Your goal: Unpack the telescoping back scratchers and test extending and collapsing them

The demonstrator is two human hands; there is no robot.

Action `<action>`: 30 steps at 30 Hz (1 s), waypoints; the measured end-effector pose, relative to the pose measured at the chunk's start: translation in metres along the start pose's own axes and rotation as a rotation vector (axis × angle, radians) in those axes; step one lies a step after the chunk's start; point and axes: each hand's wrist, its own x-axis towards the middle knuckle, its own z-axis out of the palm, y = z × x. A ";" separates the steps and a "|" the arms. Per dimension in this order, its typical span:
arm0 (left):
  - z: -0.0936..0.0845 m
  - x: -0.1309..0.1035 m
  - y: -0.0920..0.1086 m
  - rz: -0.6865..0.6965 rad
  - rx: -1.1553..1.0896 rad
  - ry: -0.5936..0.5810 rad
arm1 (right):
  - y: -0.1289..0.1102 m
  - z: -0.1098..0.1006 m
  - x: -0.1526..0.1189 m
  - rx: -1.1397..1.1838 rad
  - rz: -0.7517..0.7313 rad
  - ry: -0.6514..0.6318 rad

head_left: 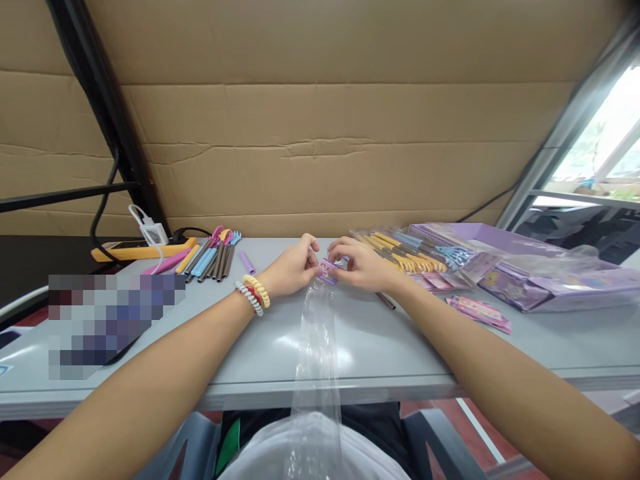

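Over the middle of the desk, a small purple printed card [328, 271] is pinched between the fingertips of both my hands. My left hand [295, 265], with beaded and coiled bands at its wrist, closes on the card's left edge. On the right edge are the thumb and curled fingers of my right hand [364, 265]. A long clear plastic sleeve [316, 347] runs from just under the card over the desk edge to my lap. Whether the card's lower end is inside the sleeve I cannot tell. A short purple tube [247, 263] lies left of my left hand.
Several loose pens with coloured tops [213, 259] lie at left by a yellow power strip [145, 251]. Bagged yellow and blue pens [400, 252], pink cards [480, 312] and a purple box [540, 283] fill the right. A cardboard panel [320, 167] closes the back.
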 end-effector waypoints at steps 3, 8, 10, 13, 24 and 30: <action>0.000 0.000 0.002 0.017 0.028 -0.009 | 0.000 0.001 0.002 0.042 0.047 0.000; -0.002 0.000 0.009 0.004 0.036 -0.063 | 0.005 -0.003 0.010 0.286 0.261 0.292; -0.003 -0.001 0.011 0.007 0.056 -0.082 | 0.009 -0.011 0.012 0.440 0.389 0.524; -0.006 -0.002 0.009 -0.012 0.116 -0.121 | 0.017 -0.029 0.010 0.569 0.534 0.793; -0.016 0.000 -0.003 -0.113 0.021 -0.085 | 0.017 -0.024 -0.004 -0.055 0.374 0.089; -0.014 0.001 -0.005 -0.092 -0.089 -0.106 | 0.010 -0.012 0.002 0.068 0.330 -0.069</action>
